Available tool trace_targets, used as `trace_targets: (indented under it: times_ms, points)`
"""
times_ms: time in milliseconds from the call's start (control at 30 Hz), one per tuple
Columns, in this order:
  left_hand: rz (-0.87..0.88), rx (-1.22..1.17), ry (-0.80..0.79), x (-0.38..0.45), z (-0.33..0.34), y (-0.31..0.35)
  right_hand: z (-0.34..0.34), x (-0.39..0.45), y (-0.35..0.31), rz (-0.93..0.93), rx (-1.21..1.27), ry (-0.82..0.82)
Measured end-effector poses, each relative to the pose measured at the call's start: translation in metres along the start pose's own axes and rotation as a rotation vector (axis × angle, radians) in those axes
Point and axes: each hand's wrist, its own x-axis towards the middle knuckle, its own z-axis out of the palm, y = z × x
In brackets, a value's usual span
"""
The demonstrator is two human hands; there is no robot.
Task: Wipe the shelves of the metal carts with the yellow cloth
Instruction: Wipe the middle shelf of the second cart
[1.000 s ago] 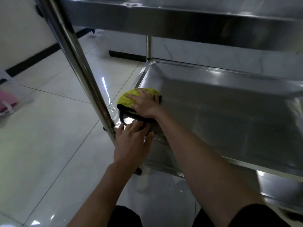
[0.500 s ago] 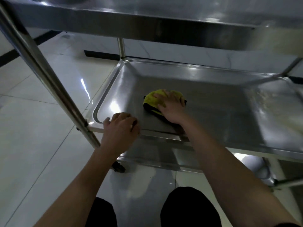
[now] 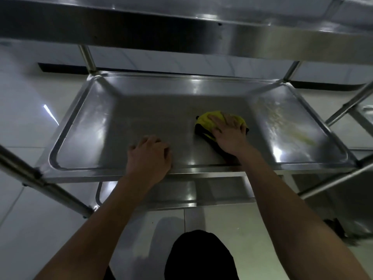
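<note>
Head view, looking down thru a steel cart: middle shelf (image 3: 96, 126) is a shallow tray w/ raised rim, sitting under the top shelf (image 3: 181, 33) and above a lower shelf (image 3: 201, 193). Right hand (image 3: 230, 136) lies flat on the yellow cloth (image 3: 210, 120), fingers spread and nearly straight, pressing it onto the shelf floor, right of centre and closer to the near rim than the far one. Cloth is bunched up, w/ a dark edge showing on its left and near side. Left hand (image 3: 149, 156) rests on the shelf's near rim, approx mid-width, fingers curled over the edge and onto the tray floor; nothing else in it. Hands sit apart, left one nearer the person. Streaky sheen and a yellowish reflection on the tray's right end. Pale glossy floor tiles (image 3: 26, 122) around, dark-clothed knee (image 3: 199, 257) below.
</note>
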Motion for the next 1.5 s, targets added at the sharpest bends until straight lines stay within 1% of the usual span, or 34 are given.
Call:
trace_targets:
  times_ms: [100,167,233,367,400,433,500,567,700,800,867,933,1033,1133,1200,1267,1367,1500]
  points:
    - [0.024,-0.039,-0.022,0.002,-0.005,-0.004,0.000,0.001,-0.010,0.015,0.004,-0.029]
    - [0.012,-0.087,-0.055,0.000,-0.013,-0.015,0.003,0.002,-0.026,-0.003,-0.004,-0.054]
    - [-0.023,-0.123,-0.047,-0.004,-0.020,-0.022,0.005,0.003,-0.037,-0.016,-0.004,-0.048]
    - [-0.131,0.037,0.182,-0.031,-0.042,-0.084,0.025,0.012,-0.089,-0.108,0.008,-0.068]
    - [-0.177,0.071,0.201,-0.036,-0.049,-0.102,0.029,0.015,-0.105,-0.128,0.011,-0.078]
    - [-0.227,0.106,0.180,-0.039,-0.054,-0.118,0.034,0.017,-0.120,-0.149,0.014,-0.091]
    - [-0.291,0.159,0.082,-0.044,-0.060,-0.137,0.044,0.022,-0.150,-0.196,0.019,-0.123]
    - [-0.293,0.171,0.060,-0.049,-0.058,-0.144,0.055,0.026,-0.180,-0.257,0.016,-0.138]
    - [-0.270,0.191,0.101,-0.051,-0.059,-0.153,0.074,0.034,-0.239,-0.366,0.005,-0.144]
    - [-0.233,0.199,0.107,-0.055,-0.058,-0.165,0.084,0.041,-0.281,-0.438,0.004,-0.201]
    - [-0.210,0.213,0.123,-0.056,-0.057,-0.167,0.091,0.049,-0.308,-0.518,-0.018,-0.215]
    - [-0.197,0.220,0.135,-0.056,-0.056,-0.166,0.100,0.054,-0.334,-0.599,-0.026,-0.217]
    - [-0.198,0.221,0.115,-0.053,-0.055,-0.169,0.113,0.059,-0.366,-0.668,0.000,-0.186]
    - [-0.210,0.219,0.111,-0.051,-0.053,-0.172,0.119,0.062,-0.373,-0.686,0.027,-0.148]
    - [-0.213,0.221,0.096,-0.051,-0.052,-0.170,0.119,0.061,-0.366,-0.699,0.032,-0.143]
    - [-0.215,0.217,0.086,-0.052,-0.052,-0.167,0.116,0.060,-0.353,-0.675,0.039,-0.150]
    - [-0.214,0.202,0.084,-0.050,-0.052,-0.163,0.105,0.066,-0.318,-0.586,0.052,-0.162]
    - [-0.215,0.210,0.012,-0.047,-0.058,-0.164,0.083,0.080,-0.247,-0.390,0.044,-0.132]
